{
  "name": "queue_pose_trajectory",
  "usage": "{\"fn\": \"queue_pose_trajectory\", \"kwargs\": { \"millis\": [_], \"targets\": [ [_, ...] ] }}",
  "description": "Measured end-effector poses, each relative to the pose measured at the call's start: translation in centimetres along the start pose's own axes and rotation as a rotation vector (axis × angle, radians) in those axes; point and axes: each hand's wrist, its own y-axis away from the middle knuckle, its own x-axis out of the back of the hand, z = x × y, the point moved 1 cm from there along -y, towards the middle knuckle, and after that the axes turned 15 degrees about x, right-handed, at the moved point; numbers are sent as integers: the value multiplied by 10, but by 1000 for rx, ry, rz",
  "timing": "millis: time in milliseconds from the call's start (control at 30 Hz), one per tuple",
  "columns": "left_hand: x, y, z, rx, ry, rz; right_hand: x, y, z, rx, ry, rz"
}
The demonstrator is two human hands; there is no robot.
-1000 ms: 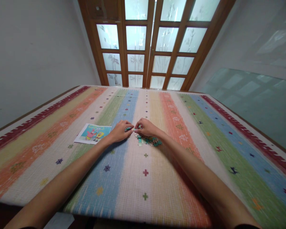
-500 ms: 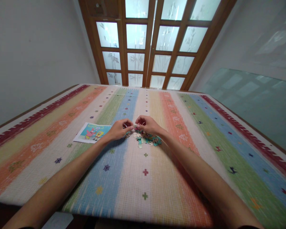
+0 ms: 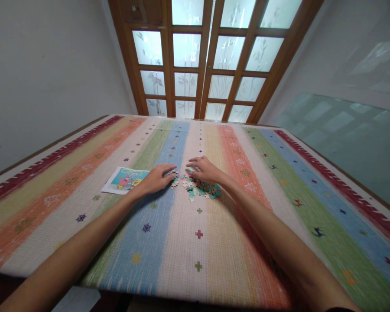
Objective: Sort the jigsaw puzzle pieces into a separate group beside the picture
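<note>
The left hand [image 3: 157,178], thumb and fingers parted, faces the right hand [image 3: 206,170], likewise loosely spread, with jigsaw pieces [image 3: 199,190] scattered between them and nearer the viewer, and a printed cartoon picture [image 3: 125,180] beside the left wrist on the striped tablecloth [image 3: 182,247].

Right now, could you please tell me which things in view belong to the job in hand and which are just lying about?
Likely the job's:
puzzle pieces, near the right hand
cartoon sheet, by the left hand

Merely around:
striped tablecloth
glass-paned doors
pale object, lower left, unclear
</note>
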Motion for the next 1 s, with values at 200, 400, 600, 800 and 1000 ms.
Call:
{"fn": "queue_pose_trajectory", "kwargs": {
  "millis": [200, 400, 600, 800, 1000],
  "targets": [
    [-24, 6, 4, -45, -139, 27, -7, 1, -2, 2, 59, -78],
    [-37, -3, 16, -68, -194, 67, -5, -3, 2, -9, 35, -39],
    [-41, -14, 24, -56, -182, 72, 18, 12, 11, -25, 9, -28],
    [-39, -21, 31, -22, -124, 68, 43, 50, 2, -36, -63, -42],
    [-33, -18, 34, -14, -71, 39, 40, 85, -16, -69, -56, -147]
  ]
}}
